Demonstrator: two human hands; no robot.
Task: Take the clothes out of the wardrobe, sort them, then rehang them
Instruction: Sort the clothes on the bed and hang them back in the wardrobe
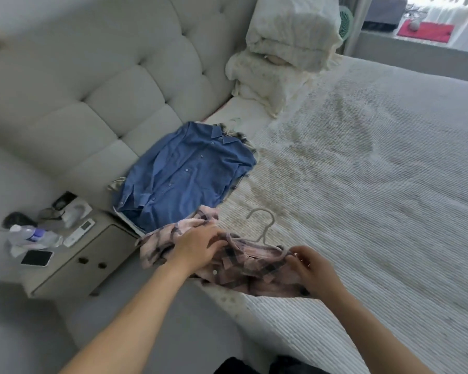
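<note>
A pink plaid shirt (243, 268) lies at the near edge of the bed (376, 184), still on a pale hanger (265, 225) whose hook points up the bed. My left hand (197, 248) holds the shirt near its collar, fingers curled on the fabric. My right hand (311, 268) pinches the shirt's right shoulder where the hanger's end sits. A blue button shirt (184, 171) lies flat further up the bed, over another plaid garment (241, 136) of which only an edge shows.
A tufted headboard (106, 90) runs along the left. Stacked pillows (287, 49) sit at the bed's far corner. A nightstand (73, 255) at the left holds a water bottle (34, 236), a phone (37, 257) and a remote (79, 232).
</note>
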